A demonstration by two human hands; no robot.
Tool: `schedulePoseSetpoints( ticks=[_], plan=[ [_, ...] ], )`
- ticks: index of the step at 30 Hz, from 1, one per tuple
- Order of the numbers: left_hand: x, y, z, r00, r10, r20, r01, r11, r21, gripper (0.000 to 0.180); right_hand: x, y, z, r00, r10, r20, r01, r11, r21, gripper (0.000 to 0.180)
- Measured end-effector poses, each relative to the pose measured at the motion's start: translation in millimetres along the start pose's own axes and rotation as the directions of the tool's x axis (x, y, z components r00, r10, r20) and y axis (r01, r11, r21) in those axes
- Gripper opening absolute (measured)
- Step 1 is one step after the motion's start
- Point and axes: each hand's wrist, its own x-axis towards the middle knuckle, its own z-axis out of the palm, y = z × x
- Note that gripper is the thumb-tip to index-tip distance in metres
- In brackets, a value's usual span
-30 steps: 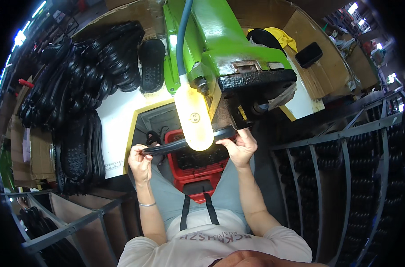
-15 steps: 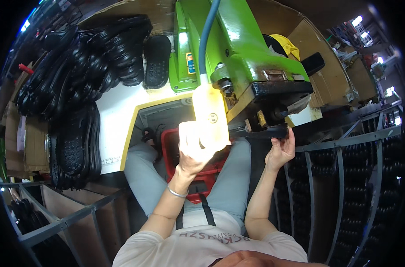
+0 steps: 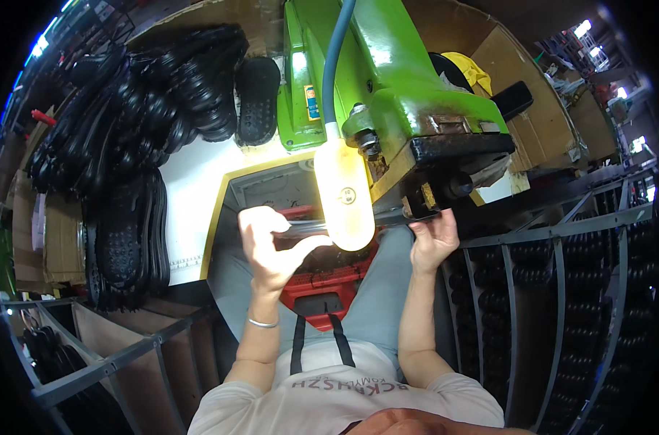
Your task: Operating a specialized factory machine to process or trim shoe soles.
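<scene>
A dark shoe sole (image 3: 304, 228) lies level between my hands, its middle hidden behind a glowing oblong lamp (image 3: 346, 210). My left hand (image 3: 266, 250) grips its left end, fingers curled over and thumb stretched along the near side toward the lamp. At the other end, my right hand (image 3: 434, 243) pinches the sole close under the black head (image 3: 456, 156) of a green machine (image 3: 431, 109). The machine head covers part of what the right fingers touch.
Piles of black soles (image 3: 148, 87) cover the white worktable (image 3: 192, 196) at the left. A red crate (image 3: 322, 286) sits between my legs. Metal racks flank me: a right one (image 3: 554, 290) full of soles, and a left one (image 3: 119, 362). A cardboard box (image 3: 540, 138) stands behind the machine.
My left hand has moved left, out from behind the lamp, and its thumb now extends sideways. My right hand has shifted slightly left and down, and more of the sole shows.
</scene>
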Motion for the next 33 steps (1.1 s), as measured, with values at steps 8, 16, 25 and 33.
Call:
schedulePoseSetpoints(
  ticks=[8, 16, 25, 33],
  plan=[
    [-59.8, -62.2, -38.8, 0.965, -0.260, 0.018, 0.259, 0.947, -0.189, 0.062, -20.0, -3.5, 62.9, 0.981, -0.019, 0.195, 0.018, 1.000, 0.008, 0.049],
    [-38.8, -9.2, 31.2, 0.975, -0.135, 0.177, 0.142, 0.990, -0.022, 0.044, -14.8, -4.1, 63.9, 0.942, -0.161, 0.295, 0.222, 0.957, -0.185, 0.054],
    [-76.4, -27.0, 83.5, 0.909, -0.356, 0.215, 0.414, 0.821, -0.393, 0.042, -59.0, 112.6, 7.6, 0.870, 0.412, 0.272, -0.435, 0.900, 0.024, 0.048],
    [-81.8, -9.9, 101.3, 0.852, -0.488, 0.190, 0.500, 0.651, -0.571, 0.045, -45.9, 103.8, -41.0, 0.807, 0.590, 0.010, -0.585, 0.798, 0.147, 0.033]
  ],
)
